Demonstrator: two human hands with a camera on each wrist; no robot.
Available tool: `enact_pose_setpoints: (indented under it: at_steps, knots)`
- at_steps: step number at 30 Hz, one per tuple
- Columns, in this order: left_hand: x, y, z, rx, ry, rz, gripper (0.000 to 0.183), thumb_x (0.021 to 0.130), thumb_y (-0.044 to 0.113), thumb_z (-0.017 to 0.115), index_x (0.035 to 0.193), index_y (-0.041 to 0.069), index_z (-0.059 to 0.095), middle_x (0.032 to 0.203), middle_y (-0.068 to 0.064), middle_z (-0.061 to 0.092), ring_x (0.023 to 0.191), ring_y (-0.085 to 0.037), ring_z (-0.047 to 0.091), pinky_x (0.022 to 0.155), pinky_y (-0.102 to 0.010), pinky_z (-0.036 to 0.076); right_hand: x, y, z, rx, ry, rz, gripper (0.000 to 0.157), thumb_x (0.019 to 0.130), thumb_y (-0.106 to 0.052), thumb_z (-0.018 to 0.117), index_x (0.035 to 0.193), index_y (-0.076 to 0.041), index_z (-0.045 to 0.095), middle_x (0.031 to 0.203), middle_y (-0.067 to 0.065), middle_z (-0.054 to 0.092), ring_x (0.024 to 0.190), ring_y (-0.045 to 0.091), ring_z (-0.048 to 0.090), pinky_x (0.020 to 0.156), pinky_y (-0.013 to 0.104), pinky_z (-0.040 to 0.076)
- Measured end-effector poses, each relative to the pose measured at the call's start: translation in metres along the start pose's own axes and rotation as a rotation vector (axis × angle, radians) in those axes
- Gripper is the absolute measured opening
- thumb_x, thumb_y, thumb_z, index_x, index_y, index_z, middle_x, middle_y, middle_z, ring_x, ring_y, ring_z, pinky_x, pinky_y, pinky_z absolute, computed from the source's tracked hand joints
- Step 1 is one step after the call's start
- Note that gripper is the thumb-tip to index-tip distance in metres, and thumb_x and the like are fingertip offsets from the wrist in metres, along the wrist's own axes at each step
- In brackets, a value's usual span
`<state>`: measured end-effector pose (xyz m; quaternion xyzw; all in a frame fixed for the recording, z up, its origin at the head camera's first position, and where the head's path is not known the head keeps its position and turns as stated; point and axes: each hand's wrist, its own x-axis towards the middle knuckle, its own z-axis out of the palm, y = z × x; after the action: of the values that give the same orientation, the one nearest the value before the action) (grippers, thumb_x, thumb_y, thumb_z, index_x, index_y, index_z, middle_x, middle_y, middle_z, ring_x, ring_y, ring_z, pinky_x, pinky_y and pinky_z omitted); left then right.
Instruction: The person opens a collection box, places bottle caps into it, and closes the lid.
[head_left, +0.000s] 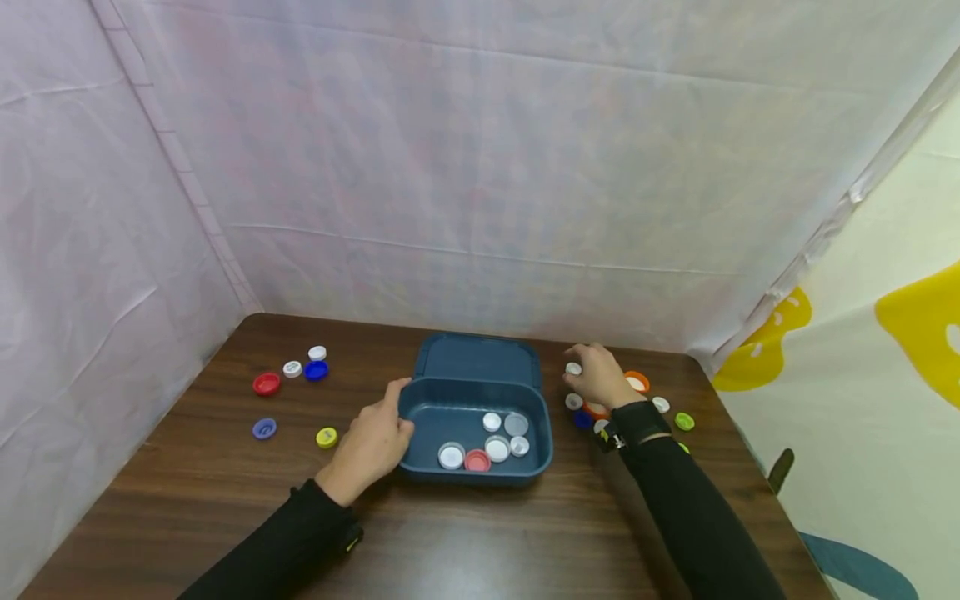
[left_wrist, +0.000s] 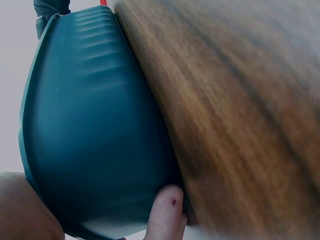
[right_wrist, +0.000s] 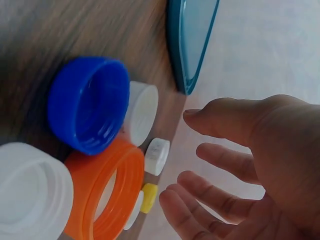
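Note:
A dark blue lidded plastic box (head_left: 420, 477) stands on the table with its lid (head_left: 480, 358) folded back. Several bottle caps lie inside, among them a red cap (head_left: 477, 460) and a white cap (head_left: 452, 456). My left hand (head_left: 372, 439) holds the box's left end; the left wrist view shows a fingertip (left_wrist: 169, 205) low against its wall. Right of the box, my right hand (head_left: 597, 377) hovers over loose caps, fingers spread and loosely bent, with nothing between them. Under and beside it are a blue cap (right_wrist: 90, 105), an orange cap (right_wrist: 107, 187) and a white cap (right_wrist: 157, 156).
On the table's left lie more caps, including a red cap (head_left: 266, 384), a yellow cap (head_left: 326, 437) and a blue cap (head_left: 316, 370). Green cap (head_left: 684, 421) sits near the right edge. White sheeting (head_left: 480, 167) hangs behind the wooden table (head_left: 480, 542).

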<state>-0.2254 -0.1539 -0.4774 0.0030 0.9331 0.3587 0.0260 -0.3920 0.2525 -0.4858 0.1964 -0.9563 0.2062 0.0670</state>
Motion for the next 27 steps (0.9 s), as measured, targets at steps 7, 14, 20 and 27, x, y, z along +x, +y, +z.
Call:
enact_pose_setpoints:
  at_steps: [7,14,20,27]
  knots:
    - [0.000,0.001,0.000,0.001,0.002,-0.005,0.071,0.116,0.012,0.061,0.180,0.016,0.032,0.094,-0.010,0.068,0.067,-0.020,0.065,0.058,-0.033,0.053,0.038,0.089,0.052,0.007,0.031,-0.047,0.050,0.090,-0.028,0.088,0.133,-0.003,0.082,0.129,0.024,0.080,0.125,0.052,0.070,0.106,0.068,0.060]
    - [0.000,0.000,0.001,0.006,0.000,-0.018,0.071,0.116,0.012,0.061,0.180,0.016,0.032,0.097,-0.011,0.070,0.069,-0.020,0.066,0.058,-0.033,0.054,0.015,0.031,0.010,0.008,-0.046,-0.057,0.043,0.097,-0.026,0.088,0.130,0.001,0.083,0.128,0.023,0.083,0.126,0.048,0.075,0.110,0.058,0.063]
    - [0.000,-0.001,0.001,0.007,0.006,-0.016,0.071,0.115,0.012,0.061,0.180,0.016,0.032,0.097,-0.011,0.070,0.069,-0.020,0.067,0.059,-0.033,0.054,0.010,0.013,0.000,0.014,-0.078,-0.041,0.034,0.098,-0.020,0.088,0.124,0.002,0.084,0.118,0.022,0.084,0.109,0.041,0.079,0.098,0.056,0.066]
    - [-0.001,-0.002,0.001,0.001,0.010,-0.001,0.071,0.115,0.011,0.061,0.180,0.015,0.032,0.094,-0.010,0.068,0.068,-0.020,0.066,0.058,-0.033,0.053,0.010,0.008,0.000,0.009,-0.086,-0.053,0.023,0.097,-0.016,0.089,0.114,-0.002,0.087,0.106,0.018,0.084,0.098,0.033,0.079,0.089,0.049,0.068]
